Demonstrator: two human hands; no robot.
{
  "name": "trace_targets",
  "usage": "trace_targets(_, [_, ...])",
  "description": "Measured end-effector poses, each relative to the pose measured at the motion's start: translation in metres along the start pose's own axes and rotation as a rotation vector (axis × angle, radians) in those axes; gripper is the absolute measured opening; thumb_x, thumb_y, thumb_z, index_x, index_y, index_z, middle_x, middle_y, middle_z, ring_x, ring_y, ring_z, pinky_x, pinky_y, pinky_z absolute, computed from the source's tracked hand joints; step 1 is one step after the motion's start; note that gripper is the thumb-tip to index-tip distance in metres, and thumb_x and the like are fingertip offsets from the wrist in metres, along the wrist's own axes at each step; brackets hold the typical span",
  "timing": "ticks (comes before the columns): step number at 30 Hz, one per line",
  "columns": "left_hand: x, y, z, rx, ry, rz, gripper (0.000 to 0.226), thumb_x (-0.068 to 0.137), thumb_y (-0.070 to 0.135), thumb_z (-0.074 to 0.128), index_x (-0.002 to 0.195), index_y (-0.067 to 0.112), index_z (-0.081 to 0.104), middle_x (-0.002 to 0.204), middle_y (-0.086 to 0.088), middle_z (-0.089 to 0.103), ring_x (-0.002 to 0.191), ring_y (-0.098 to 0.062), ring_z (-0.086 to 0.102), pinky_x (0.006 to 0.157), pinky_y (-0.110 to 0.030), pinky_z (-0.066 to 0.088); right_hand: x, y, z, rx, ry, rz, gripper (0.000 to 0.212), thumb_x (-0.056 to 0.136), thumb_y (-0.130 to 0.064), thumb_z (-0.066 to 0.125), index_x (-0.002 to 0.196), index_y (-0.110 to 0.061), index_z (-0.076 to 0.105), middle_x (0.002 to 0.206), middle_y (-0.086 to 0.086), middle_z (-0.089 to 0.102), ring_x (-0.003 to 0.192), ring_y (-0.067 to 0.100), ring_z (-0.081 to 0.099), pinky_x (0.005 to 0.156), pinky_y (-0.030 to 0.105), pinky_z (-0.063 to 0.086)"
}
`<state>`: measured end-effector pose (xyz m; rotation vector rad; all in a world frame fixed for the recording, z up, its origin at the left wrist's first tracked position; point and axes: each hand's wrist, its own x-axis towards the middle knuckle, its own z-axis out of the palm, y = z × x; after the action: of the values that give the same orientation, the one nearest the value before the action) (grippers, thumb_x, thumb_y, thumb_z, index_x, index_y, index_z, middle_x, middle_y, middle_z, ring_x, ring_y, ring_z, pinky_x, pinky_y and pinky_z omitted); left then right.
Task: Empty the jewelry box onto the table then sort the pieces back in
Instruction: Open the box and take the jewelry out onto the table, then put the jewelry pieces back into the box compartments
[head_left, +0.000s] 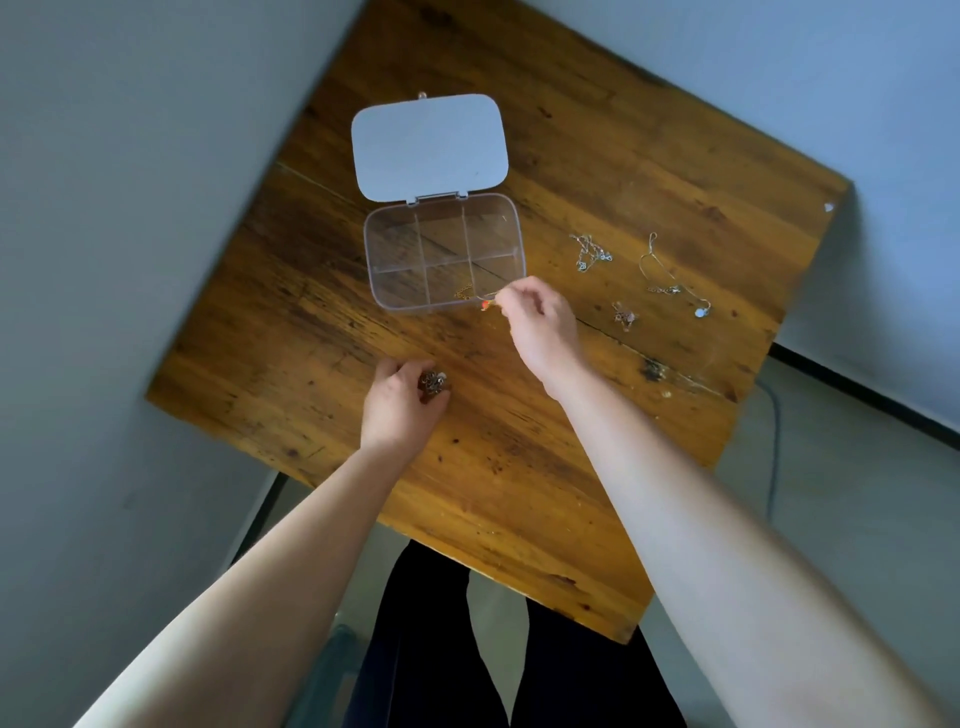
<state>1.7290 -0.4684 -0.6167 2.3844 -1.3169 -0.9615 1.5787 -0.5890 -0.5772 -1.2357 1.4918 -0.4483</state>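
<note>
While the clear jewelry box (444, 252) lies open mid-table, the right hand (540, 322) pinches a gold chain (470, 292) into its near compartment; the left hand (400, 402) clutches a jewelry clump (434, 383). Three silver pieces (670, 275) wait right, so sorting is barely begun.

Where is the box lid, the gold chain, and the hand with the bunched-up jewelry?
box lid (430, 145): head view, middle of the open lid.
gold chain (464, 292): head view, links inside the box.
left hand (397, 408): head view, back of the hand.

A worn wooden table (623, 156) stands against pale grey-blue walls (130, 208).
</note>
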Motion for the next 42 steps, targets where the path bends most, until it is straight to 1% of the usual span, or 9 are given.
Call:
trace_targets(6, [0.007, 0.014, 0.005, 0.114, 0.056, 0.049, 0.024, 0.084, 0.015, 0.068, 0.107, 0.013, 0.073, 0.108, -0.013, 0.062, 0.09, -0.031, 0.063, 0.081, -0.033, 0.049, -0.037, -0.026, -0.047, 0.447, 0.191, -0.088, 0.022, 0.085, -0.021, 0.046, 0.087, -0.015, 0.068, 0.105, 0.014, 0.074, 0.101, 0.026, 0.07, 0.088, 0.044, 0.058])
trace_targets(11, [0.014, 0.029, 0.01, 0.202, -0.021, -0.021, 0.016, 0.082, 0.016, 0.068, 0.098, 0.016, 0.072, 0.1, -0.008, 0.065, 0.08, -0.021, 0.057, 0.069, -0.024, 0.039, -0.054, -0.02, -0.084, 0.721, 0.305, -0.098, 0.013, 0.085, -0.014, 0.045, 0.077, -0.018, 0.055, 0.084, 0.017, 0.075, 0.079, 0.031, 0.074, 0.073, 0.038, 0.058])
trace_targets(17, [0.01, 0.056, 0.025, 0.178, -0.133, -0.048, 0.006, 0.077, 0.022, 0.07, 0.083, 0.02, 0.071, 0.077, 0.001, 0.068, 0.069, -0.02, 0.063, 0.058, -0.025, 0.049, -0.061, 0.044, -0.083, 0.67, 0.274, 0.255, 0.01, 0.098, -0.017, 0.056, 0.093, -0.012, 0.063, 0.095, 0.011, 0.076, 0.091, 0.025, 0.075, 0.083, 0.037, 0.061])
trace_targets(24, [-0.003, 0.094, 0.041, -0.823, -0.355, -0.311, 0.009, 0.084, 0.011, 0.073, 0.092, 0.015, 0.072, 0.082, -0.002, 0.073, 0.077, -0.015, 0.068, 0.059, -0.028, 0.055, -0.067, 0.108, -0.083, 0.216, 0.313, 0.321, 0.019, 0.098, -0.041, 0.061, 0.108, -0.027, 0.068, 0.097, -0.022, 0.062, 0.091, -0.006, 0.059, 0.071, 0.012, 0.043])
trace_targets(28, [-0.002, 0.109, 0.049, -1.178, -0.393, -0.415, 0.017, 0.089, 0.007, 0.069, 0.105, 0.01, 0.064, 0.084, -0.005, 0.073, 0.078, -0.016, 0.07, 0.066, -0.031, 0.057, -0.068, 0.129, -0.091, 0.16, 0.298, 0.342, 0.025, 0.099, -0.036, 0.061, 0.117, -0.02, 0.07, 0.113, -0.003, 0.072, 0.108, 0.016, 0.067, 0.091, 0.037, 0.057])
trace_targets(31, [-0.004, 0.107, 0.061, -0.908, -0.205, -0.519, 0.017, 0.089, 0.004, 0.067, 0.107, 0.003, 0.066, 0.085, -0.01, 0.073, 0.072, -0.016, 0.069, 0.065, -0.031, 0.059, -0.069, 0.141, -0.097, 0.049, 0.28, 0.329, 0.019, 0.098, -0.027, 0.061, 0.114, -0.024, 0.071, 0.112, -0.003, 0.071, 0.099, 0.011, 0.069, 0.086, 0.036, 0.059])
trace_targets(35, [-0.011, 0.087, 0.067, -0.649, -0.094, -0.486, 0.014, 0.086, 0.008, 0.064, 0.098, 0.007, 0.071, 0.078, -0.007, 0.073, 0.068, -0.014, 0.07, 0.06, -0.029, 0.059, -0.071, 0.15, -0.102, -0.067, 0.245, 0.293, 0.021, 0.094, -0.023, 0.064, 0.114, -0.026, 0.071, 0.096, -0.016, 0.066, 0.074, -0.015, 0.061, 0.053, -0.001, 0.041])
trace_targets(39, [-0.019, 0.072, 0.064, -0.379, -0.081, -0.364, 0.022, 0.077, 0.017, 0.071, 0.099, 0.018, 0.069, 0.085, -0.002, 0.072, 0.083, -0.022, 0.071, 0.076, -0.041, 0.06, -0.071, 0.153, -0.105, -0.127, 0.239, 0.287, 0.023, 0.091, -0.019, 0.067, 0.113, -0.024, 0.072, 0.09, -0.018, 0.066, 0.081, -0.003, 0.062, 0.058, 0.001, 0.038])
trace_targets(42, [-0.025, 0.067, 0.064, -0.275, -0.065, -0.268, 0.046, 0.07, 0.029, 0.082, 0.112, 0.021, 0.065, 0.1, 0.0, 0.064, 0.09, -0.015, 0.064, 0.084, -0.031, 0.053, -0.071, 0.157, -0.107, -0.166, 0.259, 0.279, 0.026, 0.088, -0.02, 0.069, 0.113, -0.027, 0.07, 0.087, -0.017, 0.066, 0.078, -0.008, 0.059, 0.069, 0.006, 0.039])
